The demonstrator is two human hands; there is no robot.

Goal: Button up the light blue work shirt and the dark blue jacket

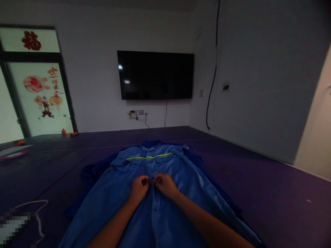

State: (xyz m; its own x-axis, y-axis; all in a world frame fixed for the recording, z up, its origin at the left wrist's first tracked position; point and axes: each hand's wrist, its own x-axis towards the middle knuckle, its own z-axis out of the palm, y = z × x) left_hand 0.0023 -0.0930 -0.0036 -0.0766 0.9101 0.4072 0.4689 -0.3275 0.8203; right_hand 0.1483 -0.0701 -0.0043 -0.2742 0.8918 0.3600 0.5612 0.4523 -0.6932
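Apparently midway, the left hand (140,187) and right hand (166,186) are pinching the front strip (156,224) of the blue shirt (103,203); its far part is looking closed, nearer fastening unclear

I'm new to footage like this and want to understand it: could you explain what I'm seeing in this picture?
There is no machine here: a person works with two bare hands. The single picture comes from a camera worn on the head, looking forward and down.

A blue shirt with yellow-green stripes lies spread out over darker blue cloth on a purple surface. The left hand and right hand meet at the shirt's front, fingers curled near its middle line; the dim light hides whether they grip the fabric. A white cord lies at left, and a dark screen hangs on the far wall.
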